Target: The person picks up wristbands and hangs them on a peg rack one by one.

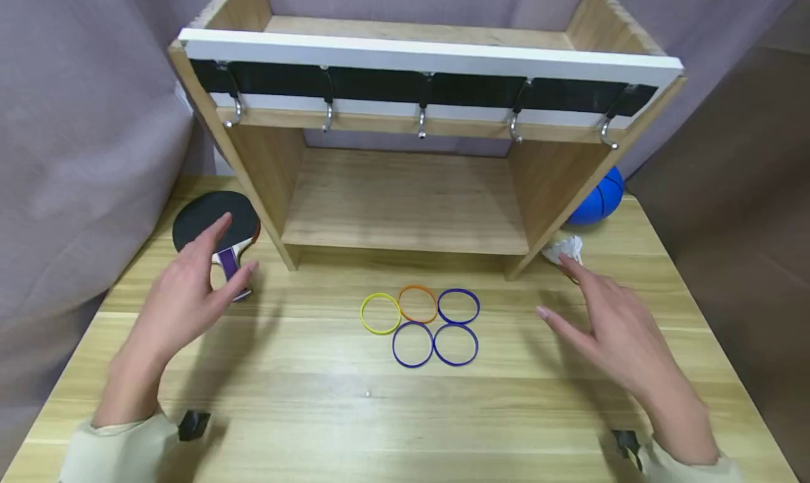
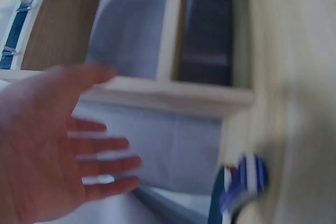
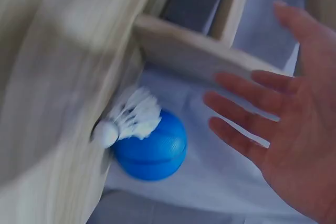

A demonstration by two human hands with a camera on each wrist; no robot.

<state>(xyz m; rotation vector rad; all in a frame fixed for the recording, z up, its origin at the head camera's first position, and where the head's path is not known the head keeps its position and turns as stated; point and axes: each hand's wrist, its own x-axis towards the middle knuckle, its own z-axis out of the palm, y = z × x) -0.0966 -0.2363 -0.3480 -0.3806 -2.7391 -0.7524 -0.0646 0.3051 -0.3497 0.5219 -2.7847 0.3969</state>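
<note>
My left hand point(image 1: 183, 293) hovers over the left of the table with its fingers extended, holding nothing; a table tennis paddle point(image 1: 218, 219) lies just beyond it. On the other side my right hand point(image 1: 616, 325) is likewise raised and holds nothing, nearest to a white shuttlecock point(image 1: 563, 249) that it partly hides in the head view. Between the hands lie a yellow ring point(image 1: 362, 314), an orange ring point(image 1: 418, 286) and several dark blue rings point(image 1: 477, 346), grouped close together flat on the table. The right wrist view shows the shuttlecock point(image 3: 137, 116) in front of a blue ball point(image 3: 152, 153).
A wooden shelf unit point(image 1: 405, 202) stands behind the rings. Several metal hooks point(image 1: 422, 121) hang along its white and black front rail. The blue ball point(image 1: 598, 200) sits by its right side. Grey curtain cloth point(image 1: 82, 103) surrounds the wooden table point(image 1: 304, 413).
</note>
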